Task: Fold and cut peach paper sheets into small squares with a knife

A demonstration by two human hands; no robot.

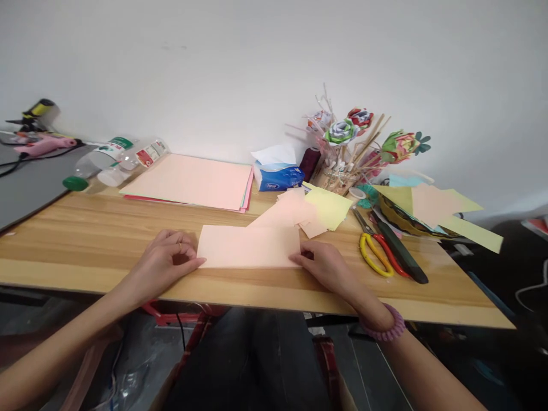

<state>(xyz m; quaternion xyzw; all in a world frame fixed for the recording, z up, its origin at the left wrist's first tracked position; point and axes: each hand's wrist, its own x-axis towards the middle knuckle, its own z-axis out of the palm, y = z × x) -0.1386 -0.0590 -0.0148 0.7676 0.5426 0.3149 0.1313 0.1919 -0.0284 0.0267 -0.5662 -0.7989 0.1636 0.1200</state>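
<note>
The folded pink sheet (249,246) lies flat on the wooden table (85,240), near its front edge, and every other place here is given from that sheet. Behind it and to the left sits a stack of coloured paper (190,181); behind it to the right lie loose pink and yellow offcuts (314,208); well to its right rest yellow-handled scissors (377,251), with a jar of paper flowers (342,165) further back.

The step in hand appears to be creasing the fold. To do it well, the person would keep the two layers' edges matched, pin one end and run firm pressure along the fold line.

The left hand (165,260) rests at the sheet's left end, fingers curled, thumb tip touching the paper's lower corner. The right hand (323,262) presses on the sheet's lower right corner; whether its fingers pinch the edge or only bear down on it is hard to tell. Both forearms reach in from below the table edge, a pink band (387,328) round the right wrist.
</note>
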